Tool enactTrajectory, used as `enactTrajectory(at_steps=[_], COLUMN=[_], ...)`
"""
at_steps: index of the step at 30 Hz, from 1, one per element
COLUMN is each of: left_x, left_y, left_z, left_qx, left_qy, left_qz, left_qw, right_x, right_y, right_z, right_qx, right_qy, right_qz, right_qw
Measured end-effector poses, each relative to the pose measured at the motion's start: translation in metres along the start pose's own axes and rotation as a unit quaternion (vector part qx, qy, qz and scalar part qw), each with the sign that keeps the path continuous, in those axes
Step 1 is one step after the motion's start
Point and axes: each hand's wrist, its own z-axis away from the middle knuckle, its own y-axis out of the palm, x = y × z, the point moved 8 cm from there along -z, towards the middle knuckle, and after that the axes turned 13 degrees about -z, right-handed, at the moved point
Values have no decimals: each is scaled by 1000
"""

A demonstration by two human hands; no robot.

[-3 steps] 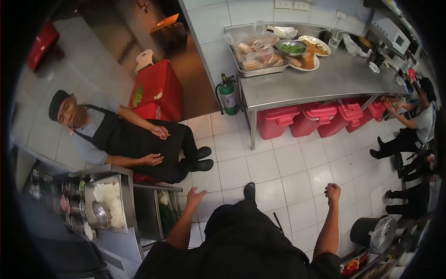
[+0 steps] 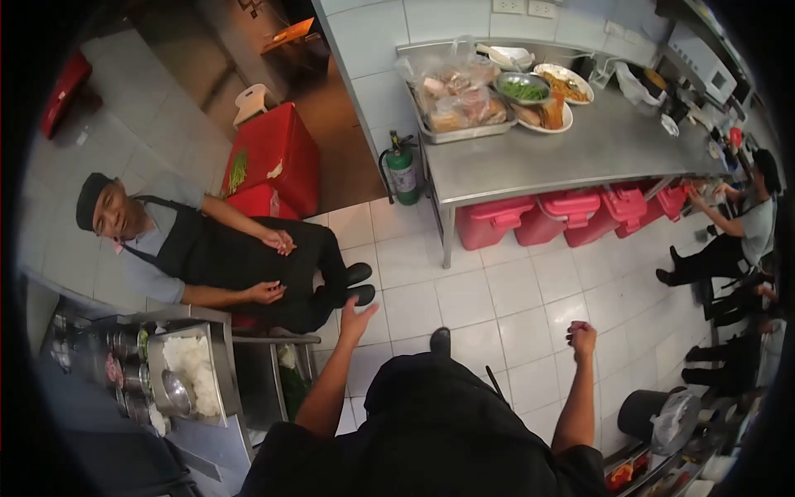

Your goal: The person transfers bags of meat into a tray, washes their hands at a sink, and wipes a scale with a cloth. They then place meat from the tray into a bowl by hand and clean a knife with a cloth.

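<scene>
Legible text: none. The green fire extinguisher [image 2: 402,164] at the counter's [image 2: 571,157] left end bore a pale label [image 2: 404,180] — its print was too small and blurred to make out. The white appliance [image 2: 697,62] above the counter's right part had a dark panel [image 2: 719,80] — any characters there could not be resolved at this size.

Pale tiled floor [image 2: 464,294], steel table [image 2: 571,153]

The right hand [image 2: 582,338] hides its palm; at far right, a co-worker's hands [image 2: 698,199] are too small to read; far bags [image 2: 460,93] blur their contents.
</scene>
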Motion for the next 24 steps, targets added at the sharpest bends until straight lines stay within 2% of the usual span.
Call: enactTrajectory(at_steps=[2, 3, 4, 5, 8, 10, 12, 14, 16, 18, 20, 22, 24], left_x=[-75, -153, -200, -240, -337, -389, -426, -462, -478, -495, -503, -506, -497], left_y=[-5, -27, -40, -44, -54, -65, -75, -77, -72, -75, -71, -73, -71], left_z=[-65, -61, -73, -84, -123, -154, -189, -209, -246, -279, -310, -350, -373], left_qx=[-21, 21, -63, -60, -34, -43, -100, -71, -91, -114, -136, -143, -179], left_qy=[80, 61, 123, 150, 198, 213, 194, 164, 133, 113, 79, 82, -7], left_qz=[14, 70, 13, 47, 112, 113, 94, 160, 168, 164, 209, 207, 133], left_qw=[997, 995, 990, 986, 973, 969, 971, 971, 972, 973, 965, 964, 975], right_x=[1, 4, 9, 15, 58, 101, 162, 218, 280, 347, 410, 456, 489], right_y=[41, 64, 74, 83, 109, 130, 155, 185, 223, 278, 339, 403, 466], right_z=[-1, -5, -6, -8, -20, -45, -66, -98, -128, -149, -159, -171, -182], right_qx=[16, 23, 25, 38, 75, 119, 133, 198, 237, 293, 351, 372, 402], right_qy=[20, 26, 34, 38, 20, -30, -63, -129, -210, -303, -346, -330, -383], right_qz=[-1, -6, -5, 2, 55, 70, 85, 84, 158, 152, 160, 224, 240], right_qw=[1000, 999, 999, 999, 995, 990, 985, 968, 935, 894, 855, 838, 796])
